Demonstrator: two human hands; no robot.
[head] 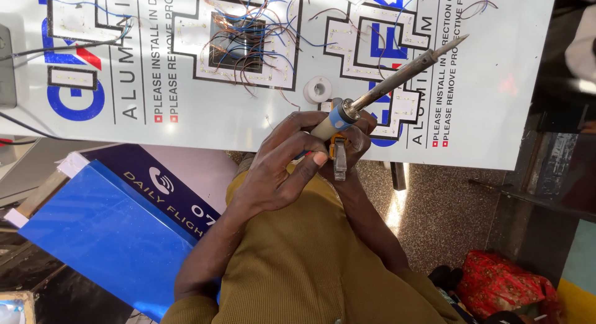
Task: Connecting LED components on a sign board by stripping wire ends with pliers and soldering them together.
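Observation:
My left hand [282, 159] and my right hand [361, 136] meet at the near edge of a white aluminium panel [248, 122]. The left hand's fingers wrap the beige handle of a soldering iron [397, 75]. The iron has a blue collar, and its metal tip points up and right over the panel. My right hand lies partly hidden behind the left and grips a small orange-handled metal tool [339, 159] that hangs downward. Letter-shaped cutouts in the panel hold small lights joined by tangled blue and brown wires [239, 38].
A small white ring-shaped spool [318, 89] lies on the panel just above my hands. A blue signboard [112, 231] leans at the lower left. A red patterned bag [500, 283] sits on the speckled floor at the lower right. A grey box [6, 69] is at the left edge.

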